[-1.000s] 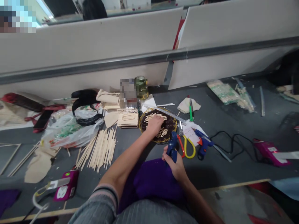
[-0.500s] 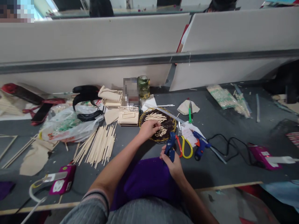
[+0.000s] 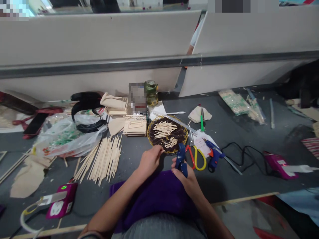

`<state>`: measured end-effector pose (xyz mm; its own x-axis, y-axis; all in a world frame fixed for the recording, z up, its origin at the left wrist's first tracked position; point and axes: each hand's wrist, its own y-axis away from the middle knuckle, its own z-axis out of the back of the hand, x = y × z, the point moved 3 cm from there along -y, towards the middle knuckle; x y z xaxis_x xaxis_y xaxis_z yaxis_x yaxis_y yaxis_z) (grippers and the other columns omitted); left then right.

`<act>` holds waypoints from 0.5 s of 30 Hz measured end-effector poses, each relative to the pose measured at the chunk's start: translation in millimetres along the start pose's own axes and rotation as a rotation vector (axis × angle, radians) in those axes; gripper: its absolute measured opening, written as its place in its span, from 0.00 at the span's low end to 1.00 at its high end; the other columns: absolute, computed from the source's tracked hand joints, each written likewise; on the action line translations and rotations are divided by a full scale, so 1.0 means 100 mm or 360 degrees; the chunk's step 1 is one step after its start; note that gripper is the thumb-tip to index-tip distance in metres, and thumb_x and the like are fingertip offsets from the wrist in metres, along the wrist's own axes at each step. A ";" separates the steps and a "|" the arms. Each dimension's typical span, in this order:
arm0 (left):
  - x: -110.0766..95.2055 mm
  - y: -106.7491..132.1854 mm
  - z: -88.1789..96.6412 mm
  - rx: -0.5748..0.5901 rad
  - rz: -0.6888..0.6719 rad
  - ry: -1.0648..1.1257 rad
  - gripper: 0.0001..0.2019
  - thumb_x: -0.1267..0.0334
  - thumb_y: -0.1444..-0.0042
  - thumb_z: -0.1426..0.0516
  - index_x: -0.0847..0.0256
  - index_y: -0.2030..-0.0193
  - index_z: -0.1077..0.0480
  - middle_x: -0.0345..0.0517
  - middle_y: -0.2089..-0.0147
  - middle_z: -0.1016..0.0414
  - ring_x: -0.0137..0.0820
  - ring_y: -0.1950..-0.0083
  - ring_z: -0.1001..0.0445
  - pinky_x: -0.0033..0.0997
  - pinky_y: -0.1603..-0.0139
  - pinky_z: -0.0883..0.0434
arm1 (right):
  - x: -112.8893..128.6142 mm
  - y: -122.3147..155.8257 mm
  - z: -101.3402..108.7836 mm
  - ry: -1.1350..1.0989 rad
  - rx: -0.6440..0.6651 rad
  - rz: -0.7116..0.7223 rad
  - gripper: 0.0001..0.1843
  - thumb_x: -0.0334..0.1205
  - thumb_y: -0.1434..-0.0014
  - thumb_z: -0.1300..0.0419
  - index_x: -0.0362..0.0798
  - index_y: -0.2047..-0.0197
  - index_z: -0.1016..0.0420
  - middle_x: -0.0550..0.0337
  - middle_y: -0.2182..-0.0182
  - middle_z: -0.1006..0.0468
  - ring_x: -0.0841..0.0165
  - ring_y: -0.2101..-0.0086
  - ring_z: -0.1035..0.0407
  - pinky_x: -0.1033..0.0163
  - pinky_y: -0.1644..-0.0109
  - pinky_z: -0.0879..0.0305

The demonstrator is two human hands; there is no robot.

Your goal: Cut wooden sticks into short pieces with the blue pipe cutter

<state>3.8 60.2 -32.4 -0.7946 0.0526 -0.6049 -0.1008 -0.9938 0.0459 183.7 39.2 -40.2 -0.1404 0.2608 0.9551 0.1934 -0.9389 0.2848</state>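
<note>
My left hand is closed in a pinch just in front of the round wicker basket, with what looks like a small wooden stick at its fingertips. The basket holds short cut sticks. My right hand grips a blue-handled cutter, held upright next to the basket's near rim. Both hands hover over a purple cloth on my lap.
Long wooden sticks lie left of the hands, with a plastic bag and black headphones beyond. Yellow-red scissors and a blue glue gun lie right. A small stick model stands behind; white partitions back the desk.
My left hand has drawn back out of the basket toward me, fingers now pinched. The right hand has stayed put with the blue cutter.
</note>
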 end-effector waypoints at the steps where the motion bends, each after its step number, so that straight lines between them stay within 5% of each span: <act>1: -0.01 0.03 -0.02 -0.0009 0.0000 0.0007 0.09 0.66 0.35 0.53 0.58 0.59 0.32 0.46 0.62 0.23 0.33 0.63 0.25 0.28 0.64 0.35 | 0.01 0.01 -0.01 0.0020 0.0034 0.0029 0.16 0.47 0.47 0.38 0.47 0.57 0.28 0.57 0.66 0.24 0.63 0.64 0.28 0.59 0.56 0.31; 9: -0.03 0.14 0.10 -0.0234 0.0056 0.0556 0.08 0.63 0.37 0.49 0.59 0.63 0.29 0.45 0.63 0.25 0.32 0.61 0.26 0.29 0.61 0.31 | 0.09 0.10 -0.08 0.0366 0.0210 0.0208 0.06 0.40 0.42 0.44 0.49 0.61 0.32 0.58 0.66 0.25 0.64 0.65 0.28 0.60 0.58 0.31; 15: -0.05 0.11 0.19 -0.0184 0.0343 0.1283 0.11 0.55 0.43 0.43 0.61 0.64 0.27 0.40 0.72 0.30 0.26 0.76 0.33 0.23 0.79 0.35 | 0.02 0.04 -0.20 0.0704 0.0089 0.0292 0.14 0.38 0.43 0.45 0.49 0.53 0.31 0.50 0.60 0.24 0.57 0.57 0.28 0.52 0.51 0.31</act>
<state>-4.9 51.0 -13.8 -0.1139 -0.1817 -0.9767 0.1009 -0.9802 0.1705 164.4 31.2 -38.6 -0.4961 -0.0400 0.8673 0.3039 -0.9438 0.1303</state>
